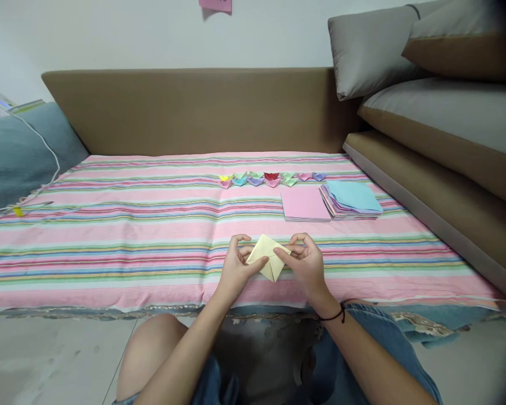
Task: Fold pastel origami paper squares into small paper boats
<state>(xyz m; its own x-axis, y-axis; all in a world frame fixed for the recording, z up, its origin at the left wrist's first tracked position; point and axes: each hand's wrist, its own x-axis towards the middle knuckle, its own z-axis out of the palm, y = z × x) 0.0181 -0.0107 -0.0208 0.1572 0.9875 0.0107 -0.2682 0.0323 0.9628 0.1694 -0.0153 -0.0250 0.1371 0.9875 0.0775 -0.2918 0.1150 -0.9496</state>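
A pale yellow folded paper (266, 247), diamond-shaped with crease lines meeting near its middle, is held up between both hands at the near side of the striped cloth. My left hand (239, 263) pinches its left corner, thumb on the front face and fingers behind. On the other side, my right hand (307, 263) grips the right corner the same way, its thumb lying near the centre fold. The fingertips behind the paper are partly hidden.
Several small folded paper boats (272, 179) in mixed colours stand in two rows farther back. A pink paper stack (306, 204) lies beside a blue-topped stack (354, 198). Grey and brown cushions (442, 124) border the right side; a white cable (46, 147) runs at left.
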